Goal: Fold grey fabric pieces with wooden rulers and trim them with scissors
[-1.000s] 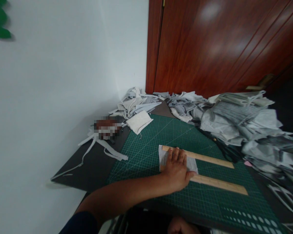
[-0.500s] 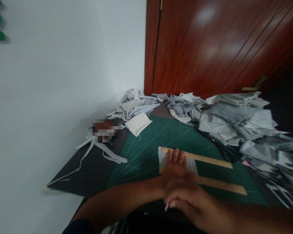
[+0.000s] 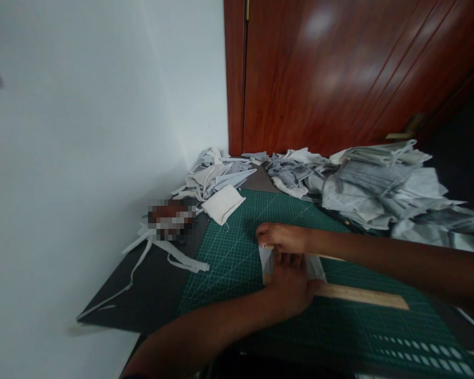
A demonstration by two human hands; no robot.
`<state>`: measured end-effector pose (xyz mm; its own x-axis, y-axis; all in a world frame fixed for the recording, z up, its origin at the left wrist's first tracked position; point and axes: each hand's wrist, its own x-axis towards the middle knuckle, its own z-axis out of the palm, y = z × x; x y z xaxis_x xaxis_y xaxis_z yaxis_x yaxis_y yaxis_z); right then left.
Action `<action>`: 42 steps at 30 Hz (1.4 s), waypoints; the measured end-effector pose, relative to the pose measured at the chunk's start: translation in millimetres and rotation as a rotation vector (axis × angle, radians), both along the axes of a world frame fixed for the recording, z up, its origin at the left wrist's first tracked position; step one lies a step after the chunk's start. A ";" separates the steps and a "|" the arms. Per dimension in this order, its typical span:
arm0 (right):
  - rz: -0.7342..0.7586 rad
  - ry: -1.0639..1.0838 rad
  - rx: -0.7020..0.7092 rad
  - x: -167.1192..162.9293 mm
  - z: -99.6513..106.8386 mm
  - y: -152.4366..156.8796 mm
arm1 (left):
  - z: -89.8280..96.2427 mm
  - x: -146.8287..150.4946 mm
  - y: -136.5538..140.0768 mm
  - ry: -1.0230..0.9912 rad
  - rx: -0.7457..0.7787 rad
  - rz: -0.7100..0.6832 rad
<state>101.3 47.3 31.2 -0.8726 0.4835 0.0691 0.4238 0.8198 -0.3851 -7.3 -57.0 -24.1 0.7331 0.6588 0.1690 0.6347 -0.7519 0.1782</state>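
A piece of light grey cloth (image 3: 265,260) lies on a green cutting mat (image 3: 229,263), with two flat wooden strips like rulers across it. My left hand (image 3: 290,281) lies flat over the cloth, its fingers pointing away from me. The thumb side touches the near wooden strip (image 3: 363,296). Beyond it, my right hand (image 3: 278,237) is closed at the left end of the far wooden strip (image 3: 332,257). A tiny pale tip shows under its fingers; half a second ago a small pale pink stick stuck out of this hand. My right forearm hides most of the far strip.
A folded white cloth (image 3: 223,204) lies at the mat's far left corner. Heaps of grey cloth scraps (image 3: 217,176) and a tall stack of grey cloth (image 3: 379,184) line the back and right. Loose strips (image 3: 185,258) lie left, near a blurred-out item. A wall and wooden door (image 3: 319,79) stand behind.
My right hand has moved forward from beside my left wrist to the far strip's left end. My left hand still presses on the cloth. The view has shifted slightly.
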 end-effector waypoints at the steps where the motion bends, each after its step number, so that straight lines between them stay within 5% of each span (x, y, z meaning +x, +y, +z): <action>1: 0.010 -0.022 0.004 0.7 0.0 0.9 | 0.3 0.4 0.1 0.006 -0.007 0.002; 32: -0.039 -0.168 0.166 4.8 -3.2 8.0 | 7.5 0.2 0.4 0.028 -0.048 -0.009; 42: 0.034 -0.145 0.123 5.6 -3.9 2.9 | -1.1 0.9 -0.5 0.000 -0.023 0.003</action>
